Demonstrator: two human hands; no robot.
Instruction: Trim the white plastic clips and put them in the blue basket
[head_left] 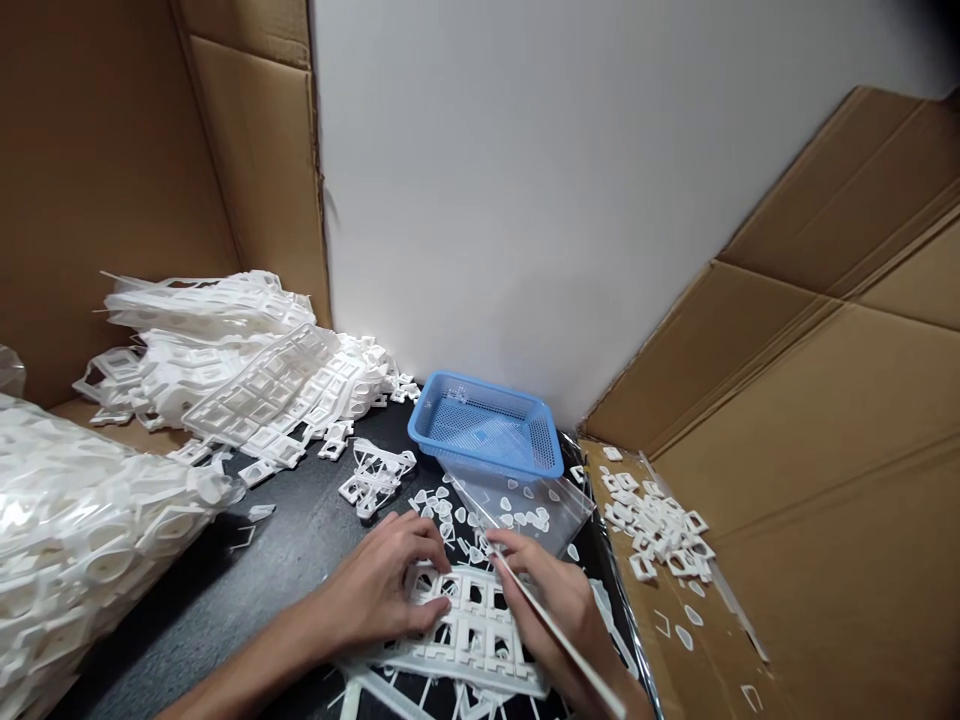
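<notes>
Item: white sheet of small square frames (pixel 469 613), lying low at centre on a dark table (pixel 247 600). Left hand (pixel 379 575): at the sheet's left end, thumb and forefinger parted on it; whether they pinch, cannot tell. Right hand (pixel 551 590): fingers closed round a thin white stick (pixel 559 632), slanting down to the right; hand and stick hide the sheet's right end.

Surroundings:
- White offcut strips (pixel 390 693), jumbled under and in front of the sheet.
- Small teardrop scraps (pixel 445 510), strewn beyond the hands, some over a flat clear bag (pixel 562 520).
- Blue mesh basket (pixel 484 462), behind that bag, near a white wall (pixel 525 200).
- Tangle of white pieces (pixel 367 480), left of the scraps.
- Stack of similar sheets (pixel 240 385), back left.
- Bulging plastic sack (pixel 97 540) of white parts, near left, crowding the table.
- Heap of loose frames (pixel 660 530), right, on cardboard (pixel 720 650).
</notes>
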